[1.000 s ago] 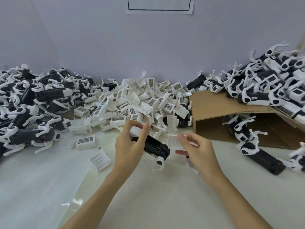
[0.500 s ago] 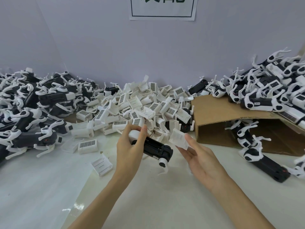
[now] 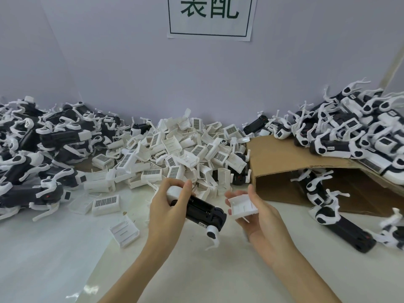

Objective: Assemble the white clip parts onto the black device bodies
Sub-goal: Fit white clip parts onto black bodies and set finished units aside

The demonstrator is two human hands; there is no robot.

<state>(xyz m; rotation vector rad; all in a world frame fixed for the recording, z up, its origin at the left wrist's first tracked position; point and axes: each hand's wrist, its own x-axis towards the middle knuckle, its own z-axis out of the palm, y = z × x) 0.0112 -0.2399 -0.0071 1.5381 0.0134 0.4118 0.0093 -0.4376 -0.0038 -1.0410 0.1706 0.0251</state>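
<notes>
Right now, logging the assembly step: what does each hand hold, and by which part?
The left hand grips a black device by its white upper end. The right hand holds a white clip from underneath.

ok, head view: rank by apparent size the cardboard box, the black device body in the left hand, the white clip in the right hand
1. cardboard box, by far the largest.
2. black device body, held in the left hand.
3. white clip, held in the right hand.
The box lies farther from the camera, so its lead is safe.

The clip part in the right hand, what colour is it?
Plain white, seen in the head view: the clip part held by the right hand.
</notes>
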